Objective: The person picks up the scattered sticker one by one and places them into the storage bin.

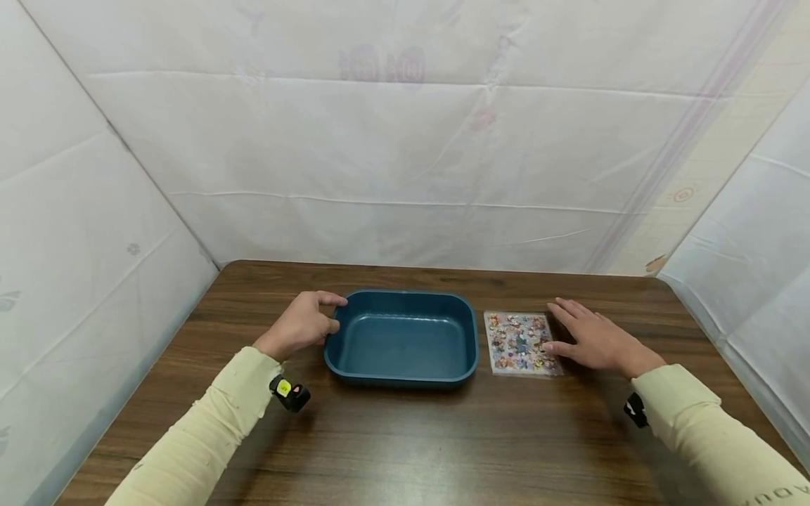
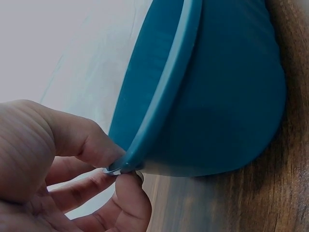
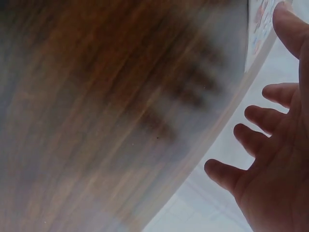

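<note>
A blue rectangular plastic tray [image 1: 405, 294] stands empty on the wooden table [image 1: 405, 436]. My left hand [image 1: 330, 314] grips the tray's left rim. In the left wrist view the thumb and a finger of that hand [image 2: 120, 166] pinch the rim of the tray [image 2: 227, 87]. Just right of the tray lies a sheet of small colourful stickers [image 1: 515, 341]. My right hand [image 1: 579, 334] hovers at the sheet's right edge with fingers spread, and its thumb touches the sheet. The right wrist view shows this hand [image 3: 270, 154] splayed above the table [image 3: 96, 121], beside a corner of the sheet [image 3: 258, 29].
White sheeting [image 1: 405, 154] walls in the table at the back and on both sides. Bare wood stretches between the tray and the near edge. Both forearms wear pale yellow sleeves with a black wrist device [image 1: 290, 393].
</note>
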